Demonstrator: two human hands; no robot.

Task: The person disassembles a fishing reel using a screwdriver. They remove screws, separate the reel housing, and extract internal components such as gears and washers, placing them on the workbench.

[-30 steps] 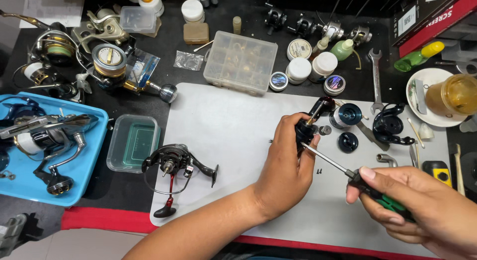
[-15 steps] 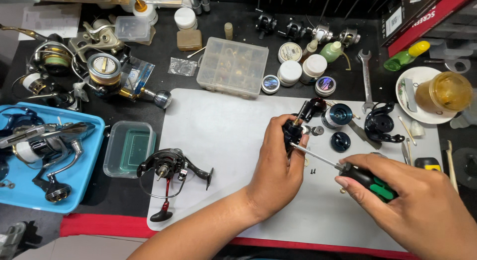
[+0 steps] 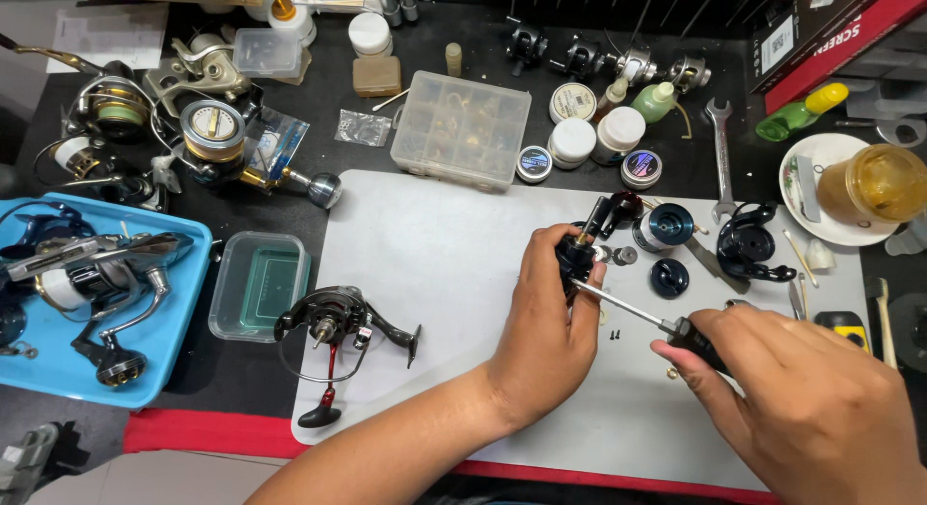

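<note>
My left hand [image 3: 546, 322] grips a black fishing reel body [image 3: 584, 249] over the white work mat [image 3: 425, 235]. My right hand [image 3: 801, 399] holds a screwdriver [image 3: 642, 317] with a dark handle; its thin shaft points up-left and its tip touches the reel body. Loose parts lie just right of the reel: a blue spool [image 3: 666, 225], a round black cap [image 3: 669, 277] and a black rotor [image 3: 748, 246]. A tiny screw [image 3: 615, 335] rests on the mat below the shaft.
A black spinning reel [image 3: 338, 326] lies on the mat's left. Left of it sit a small teal tub [image 3: 261, 285] and a blue tray [image 3: 183, 370] of reels. A clear compartment box [image 3: 462, 128], jars, a wrench [image 3: 719, 153] and a drink on a plate [image 3: 806, 153] line the back.
Both hands stay on the reel body and screwdriver. The view has drifted, so the hands and parts sit a little lower and further left in the frame than before.
</note>
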